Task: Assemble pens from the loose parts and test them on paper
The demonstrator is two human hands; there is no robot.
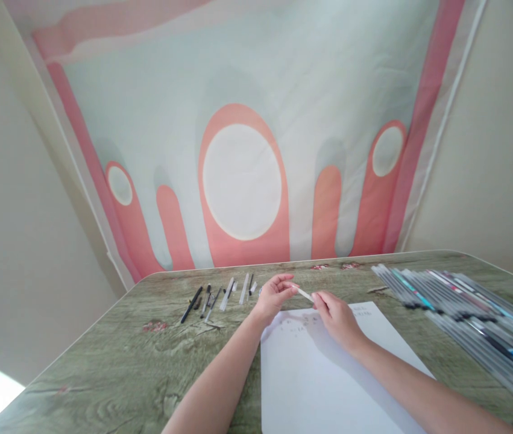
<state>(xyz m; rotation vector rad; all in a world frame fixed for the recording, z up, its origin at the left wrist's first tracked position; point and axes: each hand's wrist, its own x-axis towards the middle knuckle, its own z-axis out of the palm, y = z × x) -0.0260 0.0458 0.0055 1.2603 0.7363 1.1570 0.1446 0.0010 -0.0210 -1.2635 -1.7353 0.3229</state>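
A slim whitish pen barrel is held between both hands above the top of a white paper sheet. My left hand pinches its far left end with thumb and fingertips. My right hand grips the other end, its fingers closed. Small handwritten marks show on the paper beneath and beside the hands. Left of my left hand lie loose pen parts: a black pen, a clear tube, another clear tube and several small dark pieces.
Many clear-barrelled pens lie in rows on the right of the wood-patterned table, some with blue or teal colouring. Behind the table's far edge hangs a pink and pale-grey printed cloth. Plain walls flank it.
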